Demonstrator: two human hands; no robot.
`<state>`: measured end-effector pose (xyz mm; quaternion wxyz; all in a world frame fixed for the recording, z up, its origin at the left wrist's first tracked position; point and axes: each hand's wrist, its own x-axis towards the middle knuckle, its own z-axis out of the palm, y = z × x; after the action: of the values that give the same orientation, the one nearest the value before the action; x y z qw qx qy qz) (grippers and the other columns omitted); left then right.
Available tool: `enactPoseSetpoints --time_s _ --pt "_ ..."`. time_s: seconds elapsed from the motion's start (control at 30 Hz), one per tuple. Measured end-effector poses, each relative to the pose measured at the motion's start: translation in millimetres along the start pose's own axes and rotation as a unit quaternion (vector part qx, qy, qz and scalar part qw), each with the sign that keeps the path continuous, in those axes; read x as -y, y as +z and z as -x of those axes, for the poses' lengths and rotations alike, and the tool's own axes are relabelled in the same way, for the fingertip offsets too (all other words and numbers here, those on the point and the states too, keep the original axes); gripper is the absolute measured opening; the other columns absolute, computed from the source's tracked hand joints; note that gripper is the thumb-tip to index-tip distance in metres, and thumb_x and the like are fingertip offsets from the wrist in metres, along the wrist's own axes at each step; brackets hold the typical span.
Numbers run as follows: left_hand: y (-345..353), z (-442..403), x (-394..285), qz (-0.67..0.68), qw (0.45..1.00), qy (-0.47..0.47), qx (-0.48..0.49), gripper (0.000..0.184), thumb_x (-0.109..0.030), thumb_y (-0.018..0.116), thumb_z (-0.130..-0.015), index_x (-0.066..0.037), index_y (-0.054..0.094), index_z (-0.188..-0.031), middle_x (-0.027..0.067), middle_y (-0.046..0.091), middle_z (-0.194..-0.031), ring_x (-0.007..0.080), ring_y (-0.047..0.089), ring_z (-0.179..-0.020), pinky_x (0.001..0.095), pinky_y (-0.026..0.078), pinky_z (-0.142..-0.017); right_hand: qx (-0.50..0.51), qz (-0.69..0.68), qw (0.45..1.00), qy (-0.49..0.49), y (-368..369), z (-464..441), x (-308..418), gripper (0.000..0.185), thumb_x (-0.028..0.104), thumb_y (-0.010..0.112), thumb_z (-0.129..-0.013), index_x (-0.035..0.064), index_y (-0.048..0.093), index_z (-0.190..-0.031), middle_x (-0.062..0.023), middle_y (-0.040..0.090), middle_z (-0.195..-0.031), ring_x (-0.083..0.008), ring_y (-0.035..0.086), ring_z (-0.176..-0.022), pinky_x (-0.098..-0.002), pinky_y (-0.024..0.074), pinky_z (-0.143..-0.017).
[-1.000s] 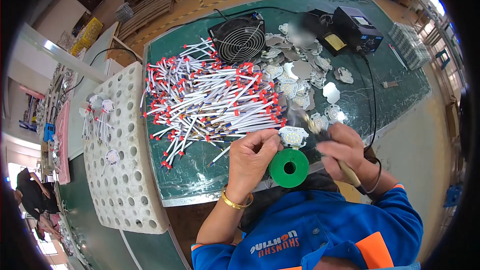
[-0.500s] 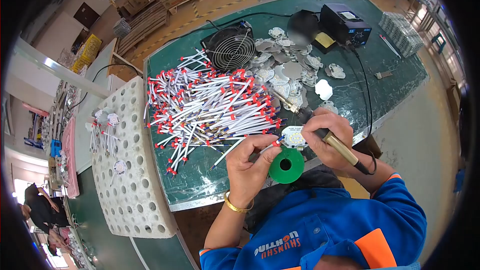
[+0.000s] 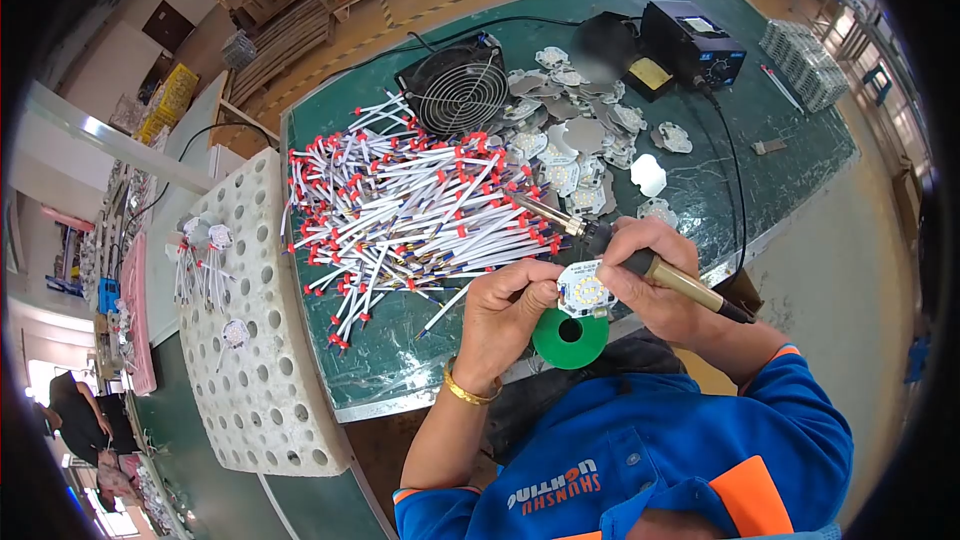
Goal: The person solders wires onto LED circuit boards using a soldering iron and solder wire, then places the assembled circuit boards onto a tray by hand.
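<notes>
A small white LED board point(image 3: 583, 289) with yellow chips is held up between both hands at the table's front edge. My left hand point(image 3: 507, 312) is closed, thumb and fingers pinched at the board's left edge; a wire in that pinch cannot be made out. My right hand point(image 3: 655, 275) is wrapped around a soldering iron point(image 3: 684, 285), and its fingertips touch the board's right edge. The iron's metal tip points up and left, over the pile of white wires with red connectors point(image 3: 420, 205). Just below the board is a green solder spool point(image 3: 570, 340).
Beyond the wires stand a black fan point(image 3: 460, 90) and a heap of loose LED boards point(image 3: 575, 135). A soldering station point(image 3: 690, 45) sits at the back right, its cable running down the right side. A white foam block with holes point(image 3: 255, 310) holds several wired boards at left.
The board has come up and turned in the fingers, now gripped by both hands. The red-tipped wire end seen in my left hand no longer shows. The iron's tip has shifted slightly left.
</notes>
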<state>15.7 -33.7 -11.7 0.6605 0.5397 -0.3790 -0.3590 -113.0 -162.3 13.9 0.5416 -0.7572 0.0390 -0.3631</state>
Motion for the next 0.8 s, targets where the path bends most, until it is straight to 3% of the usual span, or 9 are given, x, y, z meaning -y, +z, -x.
enactPoseSetpoints --time_s 0.17,0.23,0.27,0.33,0.43,0.57,0.67,0.8 --pt "0 -5 9 -0.021 0.999 0.030 0.003 0.019 -0.017 0.057 -0.084 0.000 0.060 -0.091 0.0025 0.058 -0.078 0.0081 0.050 -0.068 0.0207 0.041 -0.062 -0.060 -0.149 0.981 0.109 13 9 -14 0.013 0.002 0.061 -0.077 0.0025 0.052 -0.087 -0.0050 0.055 -0.080 -0.0097 0.052 -0.072 -0.0240 0.0422 -0.062" --pt "0 -4 12 -0.038 0.999 0.008 -0.020 0.020 -0.020 0.054 -0.086 0.000 0.058 -0.089 0.0010 0.055 -0.077 0.0080 0.048 -0.067 0.0207 0.040 -0.061 -0.055 0.013 0.996 0.067 10 2 -4 0.015 0.003 0.062 -0.076 0.0029 0.053 -0.088 -0.0058 0.054 -0.076 -0.0133 0.053 -0.068 -0.0249 0.0426 -0.061" --pt "1 -4 14 -0.038 0.999 0.008 -0.020 0.020 -0.020 0.054 -0.086 0.000 0.058 -0.089 0.0010 0.055 -0.077 0.0080 0.048 -0.067 0.0207 0.040 -0.061 -0.056 0.013 0.996 0.066 10 0 -7 0.015 0.003 0.062 -0.076 0.0029 0.053 -0.088 -0.0058 0.054 -0.076 -0.0133 0.053 -0.068 -0.0249 0.0426 -0.061" --pt "2 -2 17 0.010 0.997 0.022 -0.077 0.022 -0.021 0.053 -0.087 0.000 0.058 -0.088 -0.0002 0.055 -0.077 0.0067 0.047 -0.068 0.0202 0.039 -0.061 -0.048 0.097 0.993 -0.051 10 -4 -13 0.020 0.001 0.064 -0.071 0.0023 0.054 -0.088 -0.0067 0.052 -0.070 -0.0180 0.053 -0.064 -0.0265 0.0434 -0.060" --pt "-3 -2 18 0.045 0.995 0.017 -0.087 0.023 -0.022 0.053 -0.087 0.000 0.058 -0.088 -0.0019 0.054 -0.075 0.0052 0.045 -0.067 0.0187 0.038 -0.060 -0.062 0.139 0.982 -0.115 1 -1 -11 0.020 0.003 0.063 -0.069 0.0015 0.054 -0.087 -0.0070 0.048 -0.064 -0.0221 0.050 -0.059 -0.0300 0.0413 -0.054" --pt "-10 3 15 -0.004 0.994 0.013 -0.113 0.023 -0.022 0.054 -0.087 0.000 0.058 -0.088 -0.0028 0.052 -0.072 0.0042 0.044 -0.065 0.0173 0.037 -0.059 0.035 0.077 0.979 -0.187 -20 10 -8 0.018 0.016 0.055 -0.074 0.0018 0.056 -0.086 -0.0048 0.042 -0.060 -0.0206 0.041 -0.050 -0.0324 0.0338 -0.049" --pt "-9 6 12 0.003 0.991 0.008 -0.135 0.023 -0.023 0.054 -0.087 0.000 0.058 -0.088 -0.0036 0.050 -0.069 0.0039 0.042 -0.063 0.0171 0.036 -0.057 0.065 0.034 0.968 -0.239 -18 12 -5 0.018 0.018 0.055 -0.076 0.0024 0.057 -0.085 -0.0040 0.041 -0.059 -0.0199 0.041 -0.049 -0.0329 0.0346 -0.050" --pt "-5 7 7 -0.010 0.992 0.019 -0.128 0.026 -0.025 0.053 -0.087 0.000 0.057 -0.086 -0.0038 0.049 -0.068 0.0039 0.041 -0.062 0.0172 0.035 -0.056 0.091 0.045 0.966 -0.239 -17 14 3 0.016 0.017 0.056 -0.075 0.0040 0.058 -0.085 -0.0031 0.040 -0.056 -0.0199 0.041 -0.047 -0.0326 0.0349 -0.050"
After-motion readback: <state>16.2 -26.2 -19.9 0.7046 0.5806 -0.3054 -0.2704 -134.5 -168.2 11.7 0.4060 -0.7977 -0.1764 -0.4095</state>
